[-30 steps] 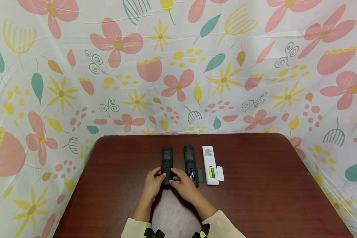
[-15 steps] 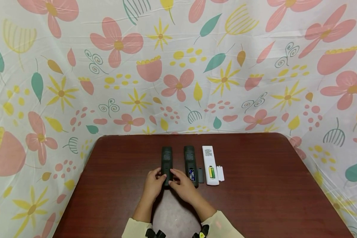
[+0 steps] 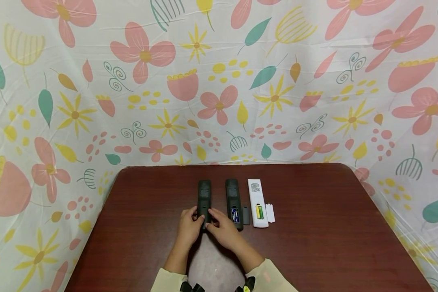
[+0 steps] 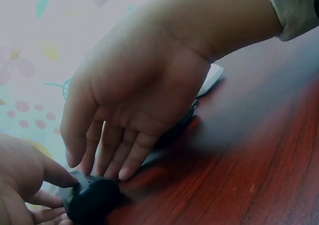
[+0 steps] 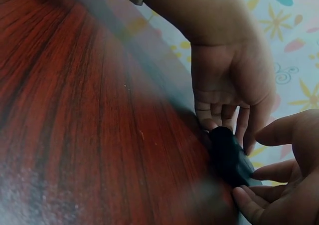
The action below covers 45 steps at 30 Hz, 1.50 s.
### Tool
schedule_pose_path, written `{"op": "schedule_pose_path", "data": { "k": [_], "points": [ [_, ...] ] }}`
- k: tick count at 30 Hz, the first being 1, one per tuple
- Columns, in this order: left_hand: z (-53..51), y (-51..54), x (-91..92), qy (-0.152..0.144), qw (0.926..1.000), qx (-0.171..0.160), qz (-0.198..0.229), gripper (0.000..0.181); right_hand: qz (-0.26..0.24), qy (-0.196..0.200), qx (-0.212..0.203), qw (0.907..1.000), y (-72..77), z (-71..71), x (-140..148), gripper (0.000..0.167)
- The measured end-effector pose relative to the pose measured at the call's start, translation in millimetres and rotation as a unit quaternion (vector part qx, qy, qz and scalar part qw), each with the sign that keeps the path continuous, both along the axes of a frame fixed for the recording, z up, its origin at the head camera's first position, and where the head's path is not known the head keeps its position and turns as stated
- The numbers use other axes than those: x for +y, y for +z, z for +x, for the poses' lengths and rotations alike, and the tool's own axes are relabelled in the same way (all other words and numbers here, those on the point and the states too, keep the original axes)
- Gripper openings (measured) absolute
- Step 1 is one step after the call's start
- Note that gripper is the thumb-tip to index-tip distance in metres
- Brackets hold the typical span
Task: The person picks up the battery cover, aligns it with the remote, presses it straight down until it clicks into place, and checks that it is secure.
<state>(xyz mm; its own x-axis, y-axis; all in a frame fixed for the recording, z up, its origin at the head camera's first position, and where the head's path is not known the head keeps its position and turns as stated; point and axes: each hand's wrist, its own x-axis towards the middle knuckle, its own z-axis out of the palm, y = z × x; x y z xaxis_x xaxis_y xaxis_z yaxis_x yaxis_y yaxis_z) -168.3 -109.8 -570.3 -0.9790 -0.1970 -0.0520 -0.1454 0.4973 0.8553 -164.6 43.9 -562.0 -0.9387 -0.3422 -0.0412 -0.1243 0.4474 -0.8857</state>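
On the table (image 3: 321, 231), the left remote (image 3: 204, 200) points near-to-far between both hands, neither nearer: the left hand (image 3: 188, 228) grips its near half; the right hand's (image 3: 226, 232) extended fingers touch its right edge.

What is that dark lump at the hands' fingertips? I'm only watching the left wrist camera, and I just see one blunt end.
Observer: The head view shows most of its length: it's a black remote control, pointing away from the person.
Visitor: Oh! And something white peeks out behind the upper hand. What white things are over there?
Observer: The head view shows a white remote control with its battery compartment uncovered.
Visitor: Is anything lying between those two?
Observer: Yes, a second black remote, with blue batteries showing in its open compartment.
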Motion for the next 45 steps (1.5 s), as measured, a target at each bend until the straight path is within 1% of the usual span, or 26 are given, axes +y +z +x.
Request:
{"op": "schedule_pose_path", "data": {
  "k": [5, 9, 16, 22, 30, 39, 45],
  "points": [
    [-0.3, -2.3, -0.2, 0.002, 1.0000, 0.002, -0.004, 0.049, 0.006, 0.003, 0.003, 1.0000, 0.2, 0.9, 0.2, 0.056],
    [-0.3, -1.4, -0.3, 0.002, 1.0000, 0.009, 0.002, 0.048, 0.009, 0.006, 0.006, 0.9999, 1.0, 1.4, 0.3, 0.055],
    [-1.7, -2.0, -1.2, 0.013, 0.9992, -0.006, 0.037, 0.049, 0.008, 0.013, 0.001, 0.9999, 0.1, 1.4, 1.6, 0.057],
    [-1.5, -2.2, -2.1, 0.014, 0.9989, -0.009, 0.043, 0.049, 0.025, 0.020, 0.011, 0.9994, -2.7, 1.1, 2.4, 0.059],
    [-2.1, -3.3, -3.5, 0.011, 0.9984, -0.009, 0.055, 0.050, 0.025, 0.028, 0.013, 0.9992, -4.1, 1.9, 3.2, 0.060],
    [-1.5, -2.5, -3.8, 0.010, 0.9986, -0.009, 0.051, 0.049, 0.028, 0.026, 0.009, 0.9992, -4.6, 2.5, 3.3, 0.060],
    [-1.4, -3.1, -4.3, 0.007, 0.9989, -0.010, 0.045, 0.050, 0.020, 0.021, -0.002, 0.9996, -3.7, 2.6, 3.0, 0.059]
  ]
}}
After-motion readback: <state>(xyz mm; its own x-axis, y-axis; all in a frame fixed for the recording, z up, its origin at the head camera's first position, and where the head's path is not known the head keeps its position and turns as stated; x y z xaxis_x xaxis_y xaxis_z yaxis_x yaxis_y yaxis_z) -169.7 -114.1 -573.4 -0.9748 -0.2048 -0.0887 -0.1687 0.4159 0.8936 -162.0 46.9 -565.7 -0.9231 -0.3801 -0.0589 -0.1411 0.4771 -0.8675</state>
